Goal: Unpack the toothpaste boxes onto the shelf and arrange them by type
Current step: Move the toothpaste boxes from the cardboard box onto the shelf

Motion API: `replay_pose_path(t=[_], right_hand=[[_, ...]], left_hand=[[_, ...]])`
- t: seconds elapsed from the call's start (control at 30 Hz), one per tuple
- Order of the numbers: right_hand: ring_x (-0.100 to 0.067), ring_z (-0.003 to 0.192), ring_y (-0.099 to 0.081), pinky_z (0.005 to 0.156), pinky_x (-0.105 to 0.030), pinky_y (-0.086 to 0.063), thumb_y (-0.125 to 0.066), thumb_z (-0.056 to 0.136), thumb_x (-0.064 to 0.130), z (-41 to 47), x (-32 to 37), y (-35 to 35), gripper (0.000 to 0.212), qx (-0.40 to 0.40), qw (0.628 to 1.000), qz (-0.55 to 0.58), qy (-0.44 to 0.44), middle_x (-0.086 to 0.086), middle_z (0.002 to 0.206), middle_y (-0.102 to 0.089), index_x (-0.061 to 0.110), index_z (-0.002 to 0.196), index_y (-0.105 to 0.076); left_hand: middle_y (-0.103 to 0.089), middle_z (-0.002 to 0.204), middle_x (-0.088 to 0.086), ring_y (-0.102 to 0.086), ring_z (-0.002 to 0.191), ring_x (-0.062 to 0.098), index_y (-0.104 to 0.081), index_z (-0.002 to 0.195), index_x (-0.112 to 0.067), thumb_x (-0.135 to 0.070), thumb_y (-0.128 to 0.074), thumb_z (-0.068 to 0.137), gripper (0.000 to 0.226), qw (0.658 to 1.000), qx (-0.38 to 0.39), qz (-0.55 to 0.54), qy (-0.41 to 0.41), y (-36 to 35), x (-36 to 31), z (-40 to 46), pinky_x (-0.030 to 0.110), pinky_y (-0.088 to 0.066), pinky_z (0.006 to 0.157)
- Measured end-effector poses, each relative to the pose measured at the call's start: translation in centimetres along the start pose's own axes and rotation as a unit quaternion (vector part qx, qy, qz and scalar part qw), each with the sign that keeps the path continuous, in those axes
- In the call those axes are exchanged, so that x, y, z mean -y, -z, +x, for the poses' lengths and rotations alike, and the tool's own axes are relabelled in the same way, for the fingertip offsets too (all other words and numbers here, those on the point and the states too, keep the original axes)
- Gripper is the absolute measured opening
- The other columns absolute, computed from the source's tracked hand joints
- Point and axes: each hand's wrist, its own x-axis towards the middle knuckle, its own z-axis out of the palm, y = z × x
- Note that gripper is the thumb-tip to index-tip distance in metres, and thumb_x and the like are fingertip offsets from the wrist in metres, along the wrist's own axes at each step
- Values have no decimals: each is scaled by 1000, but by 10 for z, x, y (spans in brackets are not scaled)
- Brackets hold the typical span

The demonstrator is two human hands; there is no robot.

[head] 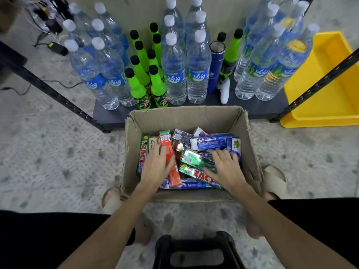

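An open cardboard box stands on the floor in front of the shelf, filled with several toothpaste boxes lying jumbled. My left hand rests with spread fingers on a red toothpaste box and a green ZACT box at the left side. My right hand lies with straight fingers on a green ZACT box near the middle. A blue-and-white box lies toward the back of the carton. Neither hand has lifted anything.
The dark low shelf behind the carton carries several water bottles, green soda bottles, a blue flask and a small white object. A yellow bin stands at right. A dark stool is below me.
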Motion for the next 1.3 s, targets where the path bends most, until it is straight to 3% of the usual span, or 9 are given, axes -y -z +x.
replay_pose_path(t=[0.17, 0.33, 0.5, 0.57, 0.67, 0.87, 1.07, 1.23, 1.3], right_hand=[[-26, 135, -42, 112, -44, -35, -71, 84, 59, 2, -2, -20, 94, 115, 980, 146, -75, -7, 148, -46, 18, 156, -25], [-25, 131, -51, 110, -42, -34, -77, 81, 55, 8, -13, -25, 86, 83, 978, 181, -64, -3, 142, -56, 26, 149, -34], [-24, 120, -57, 101, -39, -36, -78, 82, 44, 4, -18, -27, 63, 32, 981, 193, -18, 0, 129, -64, 27, 135, -50], [-25, 113, -59, 96, -39, -38, -81, 79, 42, 4, -17, -26, 60, -13, 979, 204, -19, -1, 121, -67, 24, 132, -58], [-22, 102, -58, 90, -40, -43, -79, 76, 42, 5, -13, -19, 57, -85, 970, 228, -25, 1, 109, -65, 23, 127, -64], [-12, 103, -56, 94, -38, -41, -81, 76, 40, 20, -2, 42, 57, -178, 939, 291, -35, 13, 111, -64, 28, 129, -62], [-8, 101, -56, 94, -47, -43, -86, 73, 43, 28, -12, 144, 49, -267, 916, 298, -6, 25, 111, -64, 36, 118, -67], [-6, 106, -58, 96, -33, -45, -90, 74, 34, 17, -21, 246, 51, -315, 899, 301, 40, 12, 114, -70, 29, 121, -70], [-6, 105, -59, 91, -38, -47, -90, 74, 36, 11, -21, 290, 52, -331, 897, 286, 62, 14, 112, -70, 31, 121, -71]], left_hand=[[-29, 141, 8, -52, 115, 21, -12, 154, -21, -47, -58, 97, 78, 934, 83, -283, 201, -30, -19, 5, 44, -47, 104], [-54, 133, 8, -63, 114, 23, -29, 145, -15, -46, -66, 92, 71, 904, 70, -327, 268, -47, -6, 14, 43, -53, 100], [-61, 93, -6, -64, 79, 12, -46, 114, -20, -31, -64, 97, 27, 915, 66, -289, 273, -35, -9, 17, 24, -49, 72], [-56, 85, -12, -58, 70, 2, -46, 114, -19, -27, -64, 98, 26, 909, 64, -311, 271, -32, -2, 12, 26, -56, 69], [-63, 97, -15, -65, 84, 2, -49, 124, -23, -28, -73, 90, 41, 902, 23, -362, 234, -22, 9, 9, 35, -59, 84], [-63, 110, -4, -64, 98, 10, -50, 133, -32, -20, -83, 77, 67, 919, -48, -375, 112, 38, 6, 17, 33, -55, 86], [-57, 119, -16, -55, 113, 10, -51, 134, -49, -47, -86, 68, 75, 943, -79, -323, -17, 138, -4, 33, 43, -49, 96], [-58, 120, -24, -53, 111, -2, -57, 128, -44, -48, -90, 65, 71, 949, -126, -275, -90, 237, -20, 44, 28, -44, 89], [-58, 119, -24, -52, 111, -5, -58, 126, -44, -54, -89, 62, 71, 947, -151, -258, -118, 278, -29, 46, 23, -42, 87]])
